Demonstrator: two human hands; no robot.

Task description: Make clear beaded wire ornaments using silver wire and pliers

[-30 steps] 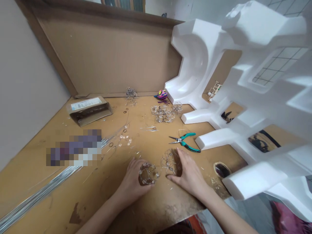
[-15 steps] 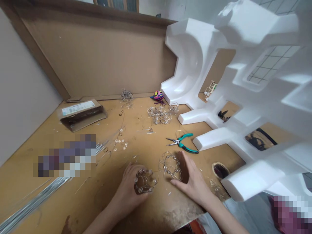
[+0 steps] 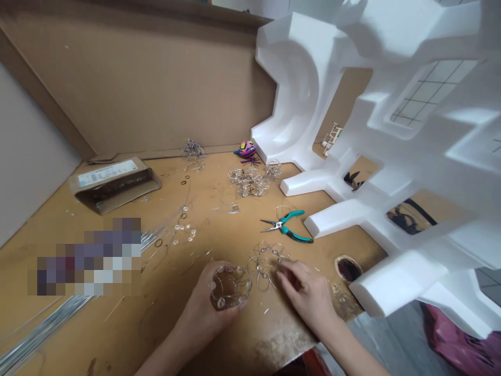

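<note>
My left hand (image 3: 207, 290) is closed around a ring-shaped beaded wire frame (image 3: 239, 302) with clear round beads, tilted so its opening faces up. Beside it on the table lies a second beaded wire frame (image 3: 264, 261), its thin loops spread outward. At that frame's right edge, my right hand (image 3: 307, 290) has its thumb and curled fingers drawn together in a pinch; the exact contact is partly hidden. Just beyond, pliers (image 3: 278, 225) with teal handles rest with their jaws pointing left.
Finished-looking wire clusters (image 3: 250, 181) and a colourful ball-like object (image 3: 247, 150) sit at the back. Loose clear beads (image 3: 191, 233), a cardboard box (image 3: 117, 183) and a bundle of wires (image 3: 58, 322) lie left. White foam packaging (image 3: 336, 224) stands right, by a round hole (image 3: 348, 269).
The view has shifted, moving the scene leftward. My right hand's wide grip beside the second frame has narrowed to a pinch. My left hand still holds its beaded frame.
</note>
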